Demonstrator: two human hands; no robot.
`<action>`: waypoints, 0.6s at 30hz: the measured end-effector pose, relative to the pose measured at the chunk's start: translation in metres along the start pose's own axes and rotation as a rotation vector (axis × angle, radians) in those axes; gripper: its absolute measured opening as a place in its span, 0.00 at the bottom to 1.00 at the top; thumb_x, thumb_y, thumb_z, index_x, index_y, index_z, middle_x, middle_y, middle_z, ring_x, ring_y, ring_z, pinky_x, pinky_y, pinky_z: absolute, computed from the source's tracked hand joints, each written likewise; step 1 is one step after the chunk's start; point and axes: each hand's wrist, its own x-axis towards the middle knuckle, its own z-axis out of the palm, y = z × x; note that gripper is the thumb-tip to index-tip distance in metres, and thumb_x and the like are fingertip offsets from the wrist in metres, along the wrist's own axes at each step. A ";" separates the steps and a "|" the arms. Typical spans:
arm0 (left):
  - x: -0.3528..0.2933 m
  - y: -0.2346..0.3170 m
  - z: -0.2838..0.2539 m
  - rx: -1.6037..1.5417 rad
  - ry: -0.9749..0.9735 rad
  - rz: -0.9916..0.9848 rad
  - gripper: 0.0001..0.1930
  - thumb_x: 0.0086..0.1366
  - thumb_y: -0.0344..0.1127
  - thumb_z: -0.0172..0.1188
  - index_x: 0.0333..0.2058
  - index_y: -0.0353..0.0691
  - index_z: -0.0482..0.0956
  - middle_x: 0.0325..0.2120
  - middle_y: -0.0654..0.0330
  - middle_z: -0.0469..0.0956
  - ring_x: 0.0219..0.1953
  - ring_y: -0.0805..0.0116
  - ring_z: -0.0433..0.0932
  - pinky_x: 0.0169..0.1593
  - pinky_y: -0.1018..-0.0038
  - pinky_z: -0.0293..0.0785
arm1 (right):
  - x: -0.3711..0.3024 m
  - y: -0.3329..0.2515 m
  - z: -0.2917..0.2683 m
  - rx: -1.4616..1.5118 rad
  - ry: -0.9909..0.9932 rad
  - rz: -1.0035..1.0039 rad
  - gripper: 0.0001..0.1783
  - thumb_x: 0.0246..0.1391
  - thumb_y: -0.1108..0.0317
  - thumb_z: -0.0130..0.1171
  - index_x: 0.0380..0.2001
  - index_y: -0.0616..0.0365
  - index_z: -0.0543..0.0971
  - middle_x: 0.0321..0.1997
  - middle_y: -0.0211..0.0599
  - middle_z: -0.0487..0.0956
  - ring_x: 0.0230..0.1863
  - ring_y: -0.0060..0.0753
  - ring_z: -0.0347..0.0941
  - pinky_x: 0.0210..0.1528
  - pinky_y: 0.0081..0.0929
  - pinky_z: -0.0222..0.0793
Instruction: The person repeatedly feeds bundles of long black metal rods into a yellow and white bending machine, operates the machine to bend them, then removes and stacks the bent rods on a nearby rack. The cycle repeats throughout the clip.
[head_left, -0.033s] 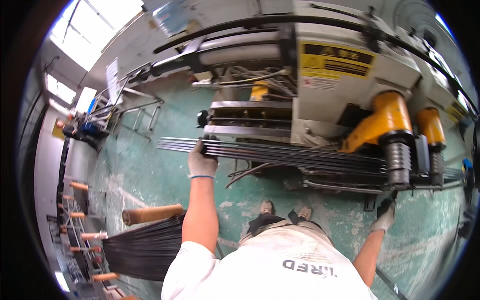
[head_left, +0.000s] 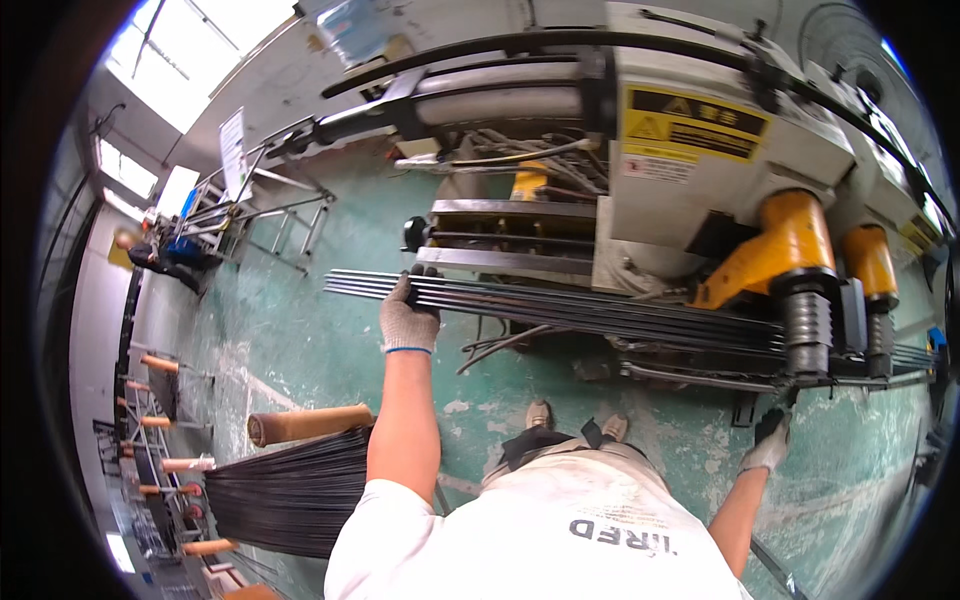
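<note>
My left hand [head_left: 410, 318], in a pale knit glove with dark fingertips, is wrapped round a bundle of long, thin black rods [head_left: 560, 305] near their left ends. The rods run almost level to the right and pass by the ribbed metal cylinder [head_left: 808, 335] under a machine's yellow arm [head_left: 790, 240]. My right hand [head_left: 768, 445], gloved the same way, is low at the right, just below that cylinder and the machine's lower edge. Its fingers point up and away; their dark tips blend into the shadow, so whether they hold anything is hidden.
The pale machine [head_left: 690, 190] with warning labels fills the far right. Metal rails [head_left: 515, 262] stick out leftward behind the rods. At lower left, a brown roll [head_left: 310, 425] lies beside a large bundle of black strands [head_left: 290, 490]. A person [head_left: 165, 262] is far left, near a metal frame [head_left: 285, 225].
The whole view has shifted slightly, moving the machine a little right and down in the picture. My left hand keeps its hold on the rods; my right hand stays below the cylinder.
</note>
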 end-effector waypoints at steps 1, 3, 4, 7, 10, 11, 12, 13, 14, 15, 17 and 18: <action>0.007 0.022 -0.013 -0.037 0.011 0.022 0.11 0.84 0.34 0.55 0.53 0.32 0.81 0.52 0.46 0.86 0.57 0.47 0.85 0.66 0.51 0.83 | -0.015 0.008 0.002 -0.056 0.017 0.010 0.32 0.78 0.48 0.62 0.73 0.58 0.79 0.68 0.37 0.83 0.66 0.39 0.79 0.69 0.38 0.73; 0.017 0.058 -0.030 -0.059 0.015 0.076 0.11 0.84 0.33 0.54 0.53 0.32 0.80 0.53 0.47 0.86 0.57 0.45 0.85 0.66 0.52 0.84 | -0.044 0.029 0.003 -0.113 0.053 0.036 0.29 0.75 0.49 0.67 0.67 0.59 0.83 0.61 0.36 0.87 0.57 0.37 0.82 0.60 0.37 0.78; 0.032 0.079 -0.050 -0.034 -0.049 0.068 0.10 0.83 0.33 0.55 0.52 0.33 0.81 0.52 0.49 0.86 0.57 0.47 0.86 0.65 0.52 0.84 | -0.054 0.042 0.005 -0.113 0.059 0.053 0.28 0.75 0.48 0.67 0.65 0.58 0.84 0.59 0.35 0.87 0.56 0.36 0.82 0.58 0.38 0.78; 0.068 0.136 -0.090 -0.038 0.004 0.122 0.10 0.82 0.31 0.56 0.56 0.39 0.82 0.52 0.55 0.87 0.55 0.52 0.86 0.62 0.53 0.86 | -0.068 0.093 0.005 -0.142 -0.003 0.168 0.25 0.75 0.47 0.67 0.61 0.55 0.86 0.56 0.35 0.88 0.52 0.35 0.83 0.54 0.38 0.78; 0.077 0.165 -0.098 0.072 -0.040 0.192 0.09 0.81 0.32 0.56 0.51 0.41 0.84 0.52 0.55 0.88 0.56 0.50 0.86 0.65 0.45 0.82 | -0.096 0.120 0.001 -0.202 -0.064 0.210 0.22 0.75 0.48 0.67 0.57 0.54 0.88 0.53 0.36 0.90 0.50 0.37 0.85 0.53 0.36 0.79; 0.076 0.170 -0.096 0.111 -0.050 0.204 0.11 0.81 0.31 0.57 0.57 0.44 0.82 0.54 0.54 0.86 0.58 0.49 0.85 0.65 0.43 0.82 | -0.106 0.129 0.003 -0.199 -0.056 0.214 0.21 0.76 0.49 0.67 0.57 0.54 0.88 0.54 0.37 0.90 0.50 0.38 0.85 0.53 0.37 0.80; 0.076 0.173 -0.092 0.128 -0.067 0.200 0.16 0.81 0.31 0.57 0.64 0.46 0.77 0.54 0.54 0.86 0.57 0.49 0.85 0.64 0.43 0.83 | -0.114 0.136 0.003 -0.196 -0.047 0.218 0.21 0.76 0.50 0.66 0.57 0.54 0.88 0.54 0.37 0.90 0.51 0.39 0.86 0.54 0.37 0.80; 0.074 0.176 -0.088 0.145 -0.084 0.200 0.22 0.81 0.31 0.57 0.70 0.48 0.72 0.55 0.53 0.85 0.57 0.50 0.85 0.62 0.43 0.84 | -0.120 0.139 0.004 -0.226 -0.044 0.237 0.21 0.78 0.51 0.65 0.59 0.56 0.87 0.57 0.39 0.90 0.53 0.41 0.86 0.55 0.39 0.80; 0.074 0.181 -0.091 0.158 -0.094 0.204 0.29 0.81 0.31 0.57 0.77 0.49 0.68 0.55 0.53 0.85 0.57 0.50 0.86 0.61 0.44 0.85 | -0.119 0.147 0.002 -0.213 -0.071 0.227 0.19 0.77 0.50 0.65 0.56 0.53 0.88 0.51 0.35 0.89 0.48 0.37 0.84 0.49 0.37 0.77; 0.076 0.184 -0.098 0.173 -0.142 0.213 0.32 0.80 0.31 0.58 0.80 0.52 0.64 0.56 0.52 0.84 0.58 0.50 0.85 0.61 0.44 0.85 | -0.119 0.155 0.000 -0.198 -0.098 0.216 0.18 0.77 0.49 0.65 0.52 0.51 0.88 0.46 0.31 0.89 0.42 0.34 0.82 0.43 0.35 0.74; 0.068 0.181 -0.092 0.207 -0.169 0.208 0.32 0.80 0.32 0.59 0.79 0.51 0.64 0.57 0.52 0.84 0.58 0.50 0.85 0.61 0.43 0.85 | -0.122 0.161 0.001 -0.162 -0.138 0.210 0.17 0.77 0.48 0.64 0.48 0.48 0.89 0.39 0.26 0.87 0.36 0.30 0.80 0.36 0.32 0.71; 0.064 0.178 -0.087 0.225 -0.183 0.205 0.32 0.80 0.32 0.59 0.79 0.51 0.65 0.58 0.52 0.84 0.58 0.50 0.85 0.60 0.43 0.85 | -0.124 0.160 0.001 -0.145 -0.152 0.217 0.17 0.77 0.48 0.64 0.46 0.48 0.88 0.38 0.26 0.87 0.34 0.29 0.79 0.34 0.31 0.70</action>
